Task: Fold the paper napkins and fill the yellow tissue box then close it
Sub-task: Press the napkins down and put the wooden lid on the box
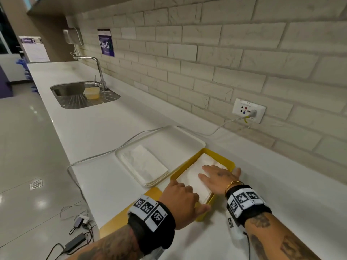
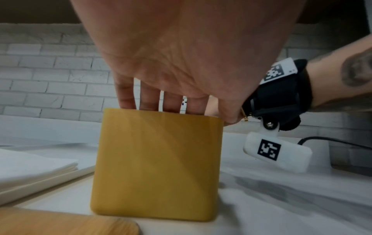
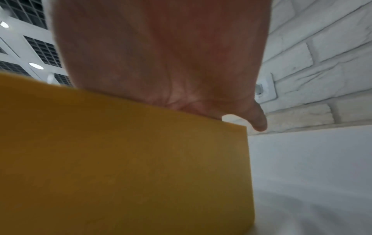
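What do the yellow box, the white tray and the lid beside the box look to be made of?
Yellow tissue box: probably matte plastic, with smooth, even walls and rounded corners. White tray: likely plastic or melamine, with a moulded raised rim. Lid: seemingly wood or bamboo, with a streaked grain.

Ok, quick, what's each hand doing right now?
Left hand: fingers hooked over the yellow tissue box near rim, gripping it.
Right hand: open, flat on the napkins inside the box.
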### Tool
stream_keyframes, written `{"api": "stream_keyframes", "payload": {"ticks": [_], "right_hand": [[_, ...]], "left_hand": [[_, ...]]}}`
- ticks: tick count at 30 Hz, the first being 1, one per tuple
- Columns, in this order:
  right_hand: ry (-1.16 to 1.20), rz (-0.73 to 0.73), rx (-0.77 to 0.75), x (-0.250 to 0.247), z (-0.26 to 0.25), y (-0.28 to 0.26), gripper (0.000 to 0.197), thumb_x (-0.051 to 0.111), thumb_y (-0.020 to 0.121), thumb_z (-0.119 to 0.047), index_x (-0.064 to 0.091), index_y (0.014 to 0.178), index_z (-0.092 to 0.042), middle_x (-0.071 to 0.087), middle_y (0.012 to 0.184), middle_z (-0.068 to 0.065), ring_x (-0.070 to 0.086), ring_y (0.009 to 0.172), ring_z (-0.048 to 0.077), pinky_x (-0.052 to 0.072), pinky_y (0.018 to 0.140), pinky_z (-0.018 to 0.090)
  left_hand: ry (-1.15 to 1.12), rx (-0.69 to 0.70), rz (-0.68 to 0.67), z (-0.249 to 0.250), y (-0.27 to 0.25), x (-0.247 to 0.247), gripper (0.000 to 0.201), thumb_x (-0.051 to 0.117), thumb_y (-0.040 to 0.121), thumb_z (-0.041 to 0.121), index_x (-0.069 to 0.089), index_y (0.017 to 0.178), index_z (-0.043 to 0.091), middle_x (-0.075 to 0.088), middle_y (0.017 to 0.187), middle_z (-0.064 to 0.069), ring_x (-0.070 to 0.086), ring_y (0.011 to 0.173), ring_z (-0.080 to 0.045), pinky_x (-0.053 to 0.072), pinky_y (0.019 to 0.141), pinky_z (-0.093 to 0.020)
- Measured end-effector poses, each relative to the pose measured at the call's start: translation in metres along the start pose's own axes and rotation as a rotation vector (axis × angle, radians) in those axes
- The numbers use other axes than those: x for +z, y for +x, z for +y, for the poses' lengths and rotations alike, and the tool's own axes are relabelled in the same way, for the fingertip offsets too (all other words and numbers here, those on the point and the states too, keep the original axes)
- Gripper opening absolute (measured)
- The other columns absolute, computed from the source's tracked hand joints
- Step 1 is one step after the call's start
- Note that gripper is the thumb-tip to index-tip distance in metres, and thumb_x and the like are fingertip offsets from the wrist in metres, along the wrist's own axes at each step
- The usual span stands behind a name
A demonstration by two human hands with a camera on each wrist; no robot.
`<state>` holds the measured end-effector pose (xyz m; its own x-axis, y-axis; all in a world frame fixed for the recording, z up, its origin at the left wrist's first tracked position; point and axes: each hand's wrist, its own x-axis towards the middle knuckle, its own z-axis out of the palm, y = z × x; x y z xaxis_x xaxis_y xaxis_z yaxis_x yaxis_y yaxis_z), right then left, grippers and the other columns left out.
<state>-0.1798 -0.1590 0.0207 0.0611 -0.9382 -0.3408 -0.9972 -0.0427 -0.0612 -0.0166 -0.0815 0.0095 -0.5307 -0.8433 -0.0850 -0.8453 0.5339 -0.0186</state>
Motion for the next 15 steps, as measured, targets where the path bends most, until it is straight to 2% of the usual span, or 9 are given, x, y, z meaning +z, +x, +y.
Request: {"api": "stream_keyframes", "payload": {"ticks": [2,4,6,8,11,13,15], "right_hand": [[0.042,0.038,0.002,0.000,-0.005,-0.008,0.060,0.021,0.101,-0.064,0.024,0.156,-0.041,0.016,0.168,-0.008,0.014,0.155,0.020,-0.003,0.119,0.064],[0.141,0.176,0.005,0.004,-0.011,-0.018,0.057,0.031,0.102,-0.059,0.027,0.155,-0.037,0.016,0.167,-0.006,0.007,0.155,0.019,0.000,0.121,0.057],[0.342,0.362,0.025,0.007,-0.016,-0.033,0.058,0.044,0.102,-0.046,0.031,0.154,-0.025,0.022,0.165,0.001,0.015,0.153,0.022,0.010,0.124,0.048],[0.651,0.471,0.104,0.008,-0.022,-0.051,0.059,0.054,0.101,-0.029,0.032,0.154,-0.015,0.031,0.160,0.006,0.031,0.147,0.027,0.025,0.120,0.039],[0.952,0.430,0.320,0.021,-0.030,-0.069,0.059,0.054,0.101,-0.022,0.030,0.155,-0.017,0.039,0.157,0.008,0.040,0.141,0.031,0.034,0.109,0.038],[0.999,0.387,0.398,0.036,-0.039,-0.071,0.059,0.052,0.101,-0.023,0.029,0.155,-0.021,0.045,0.153,0.008,0.046,0.135,0.034,0.038,0.103,0.041],[1.016,0.378,0.450,0.047,-0.049,-0.067,0.060,0.048,0.101,-0.021,0.026,0.156,-0.025,0.050,0.147,0.007,0.050,0.127,0.034,0.040,0.096,0.039]], "left_hand": [[-0.085,0.006,-0.026,-0.006,-0.004,-0.006,0.096,0.000,0.086,0.077,0.070,0.116,0.019,0.070,0.106,-0.003,0.063,0.097,-0.024,0.040,0.099,-0.042],[-0.313,0.018,0.000,-0.023,-0.006,-0.014,0.070,0.025,0.099,0.069,0.065,0.127,0.020,0.069,0.119,-0.003,0.062,0.107,-0.023,0.043,0.101,-0.040],[-0.446,0.070,0.101,-0.052,-0.002,-0.025,0.045,0.043,0.105,0.050,0.062,0.134,0.020,0.064,0.131,-0.002,0.059,0.117,-0.022,0.046,0.102,-0.039],[-0.386,0.088,0.192,-0.093,0.007,-0.037,0.034,0.046,0.107,0.033,0.062,0.134,0.019,0.063,0.135,-0.001,0.058,0.120,-0.022,0.045,0.103,-0.038],[-0.273,0.001,0.159,-0.158,0.028,-0.043,0.034,0.047,0.106,0.021,0.061,0.137,0.023,0.061,0.138,0.001,0.057,0.124,-0.022,0.045,0.105,-0.039],[-0.226,-0.041,0.055,-0.193,0.042,-0.037,0.038,0.047,0.105,0.017,0.058,0.141,0.025,0.057,0.144,0.001,0.053,0.130,-0.021,0.042,0.109,-0.038],[-0.184,-0.033,-0.068,-0.215,0.052,-0.028,0.042,0.048,0.104,0.013,0.053,0.144,0.025,0.052,0.149,0.000,0.049,0.136,-0.021,0.039,0.112,-0.035]]}}
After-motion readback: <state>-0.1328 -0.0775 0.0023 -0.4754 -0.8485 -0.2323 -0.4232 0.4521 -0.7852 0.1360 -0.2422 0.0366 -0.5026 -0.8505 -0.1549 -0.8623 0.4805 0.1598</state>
